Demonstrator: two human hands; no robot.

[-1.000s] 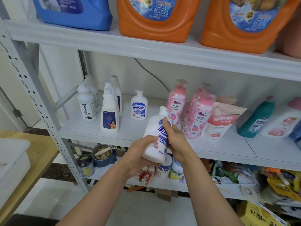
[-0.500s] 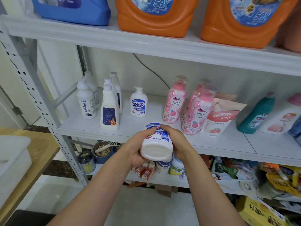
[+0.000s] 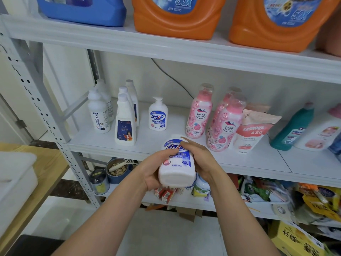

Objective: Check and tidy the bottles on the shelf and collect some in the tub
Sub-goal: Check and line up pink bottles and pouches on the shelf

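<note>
A white hand-soap pump bottle [image 3: 176, 163] with a blue label lies tipped, base toward me, in front of the middle shelf [image 3: 258, 161]. My left hand [image 3: 155, 170] grips it from the left and below. My right hand [image 3: 199, 157] holds its right side, fingers curled over the label. A matching soap bottle [image 3: 158, 115] stands upright on the shelf. Several white cleaner bottles [image 3: 125, 124] stand at the left, three pink bottles [image 3: 224, 126] at the right. A white tub [image 3: 14, 182] sits on the wooden table at far left.
A pink refill pouch [image 3: 252, 132], a teal bottle [image 3: 293, 128] and a white-pink bottle [image 3: 321, 133] stand further right. Orange jugs [image 3: 177, 17] and a blue jug [image 3: 83, 10] fill the top shelf. The lower shelf holds jars, a bowl [image 3: 118, 170] and packets. A perforated steel post [image 3: 46, 115] stands left.
The bottle has been tipped from near upright to lying with its base toward me. Both hands stayed on it and shifted slightly right.
</note>
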